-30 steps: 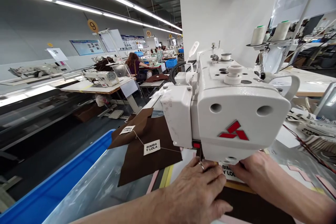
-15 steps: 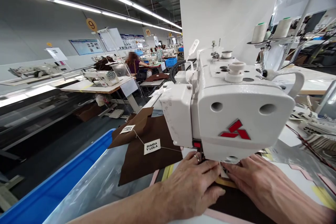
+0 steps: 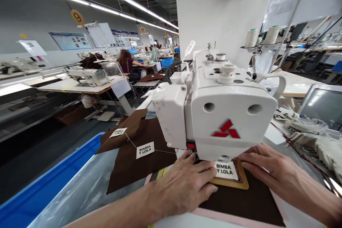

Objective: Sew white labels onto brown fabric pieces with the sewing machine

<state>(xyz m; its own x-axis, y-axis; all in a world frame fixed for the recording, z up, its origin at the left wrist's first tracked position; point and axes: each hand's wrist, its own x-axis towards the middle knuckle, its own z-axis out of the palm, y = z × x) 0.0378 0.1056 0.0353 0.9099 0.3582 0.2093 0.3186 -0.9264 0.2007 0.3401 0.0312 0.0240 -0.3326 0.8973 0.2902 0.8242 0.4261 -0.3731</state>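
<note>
A white sewing machine (image 3: 221, 114) with a red logo stands right in front of me. Under its head lies a brown fabric piece (image 3: 245, 199) with a white "BIMBA Y LOLA" label (image 3: 226, 170) inside a tan frame (image 3: 242, 183). My left hand (image 3: 187, 185) lies flat on the fabric left of the label, fingers stretched toward the needle area. My right hand (image 3: 269, 171) rests flat at the label's right side, fingertips at the frame's edge. Neither hand grips anything.
Sewn brown pieces with labels (image 3: 139, 149), linked by thread, hang left over a blue bin (image 3: 48, 192) lined with clear plastic. A stack of labels (image 3: 315, 139) and a screen (image 3: 323, 105) sit at right. Thread cones (image 3: 263, 35) stand behind. A person (image 3: 125, 62) works far back.
The fabric and label have slid toward me from under the machine head, so the whole label now shows. Both hands drew back with it, and my view shifted slightly.
</note>
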